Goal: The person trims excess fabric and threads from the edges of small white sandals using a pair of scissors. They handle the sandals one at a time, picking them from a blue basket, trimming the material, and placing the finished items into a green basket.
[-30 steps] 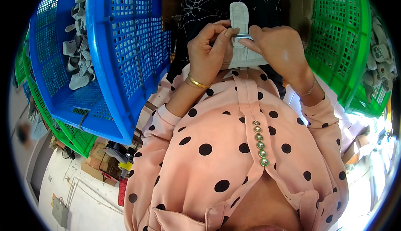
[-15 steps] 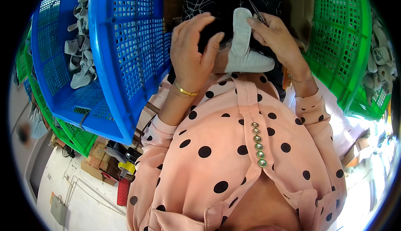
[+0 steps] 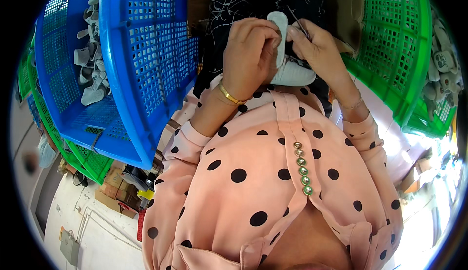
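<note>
A pale cloth shoe upper (image 3: 295, 73) lies over my dark-clothed lap, its long strap (image 3: 280, 23) standing up from it. My left hand (image 3: 251, 58) is closed at the strap's left edge, thumb and fingertips pinched together on it; the back of the hand hides part of the shoe. In my closed right hand (image 3: 317, 48) is a pair of thin metal scissors (image 3: 301, 26), points upward and to the left. The right thumb and fingertip sit close against the strap's right edge; whether they press on it is hard to see.
A large blue plastic basket (image 3: 109, 75) with several pale shoe uppers (image 3: 92, 75) stands at my left. Green baskets (image 3: 397, 50) flank me at right, with more uppers (image 3: 444, 62) inside. Loose white threads (image 3: 226, 9) cling to my dark lap. Cardboard (image 3: 343, 6) stands beside the right basket.
My left hand has moved right and closed on the strap; it was open and apart before. The strap has turned more edge-on, and the scissors have shifted slightly down.
</note>
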The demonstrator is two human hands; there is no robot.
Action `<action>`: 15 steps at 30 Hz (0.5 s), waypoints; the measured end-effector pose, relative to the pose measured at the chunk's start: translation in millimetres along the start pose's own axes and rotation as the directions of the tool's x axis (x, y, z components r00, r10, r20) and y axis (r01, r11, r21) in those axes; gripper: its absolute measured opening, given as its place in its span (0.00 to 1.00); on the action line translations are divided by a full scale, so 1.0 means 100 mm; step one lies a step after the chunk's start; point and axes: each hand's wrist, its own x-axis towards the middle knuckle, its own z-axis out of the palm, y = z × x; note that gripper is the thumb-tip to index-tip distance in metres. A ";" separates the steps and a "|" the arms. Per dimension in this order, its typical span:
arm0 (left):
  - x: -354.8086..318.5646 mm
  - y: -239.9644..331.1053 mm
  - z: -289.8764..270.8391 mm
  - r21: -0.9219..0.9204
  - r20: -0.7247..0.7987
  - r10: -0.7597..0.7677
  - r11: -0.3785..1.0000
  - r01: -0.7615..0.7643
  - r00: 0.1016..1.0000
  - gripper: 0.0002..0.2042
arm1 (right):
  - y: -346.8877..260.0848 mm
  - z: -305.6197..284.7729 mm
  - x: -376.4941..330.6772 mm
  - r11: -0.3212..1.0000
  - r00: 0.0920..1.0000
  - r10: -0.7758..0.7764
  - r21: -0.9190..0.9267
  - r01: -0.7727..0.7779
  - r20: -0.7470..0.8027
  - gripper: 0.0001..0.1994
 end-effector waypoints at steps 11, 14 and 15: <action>-0.03 0.04 0.00 -0.265 0.119 -0.337 0.896 0.357 0.934 0.04 | -0.42 -0.25 -0.14 0.360 0.946 -0.283 -0.896 0.260 0.160 0.21; -0.03 0.04 -0.01 -0.266 0.114 -0.338 0.895 0.357 0.934 0.04 | -0.41 -0.24 -0.12 0.330 0.944 -0.271 -0.903 0.274 0.188 0.19; -0.03 0.04 0.00 -0.264 0.108 -0.335 0.898 0.352 0.936 0.04 | -0.41 -0.24 -0.12 0.319 0.940 -0.279 -0.904 0.285 0.198 0.19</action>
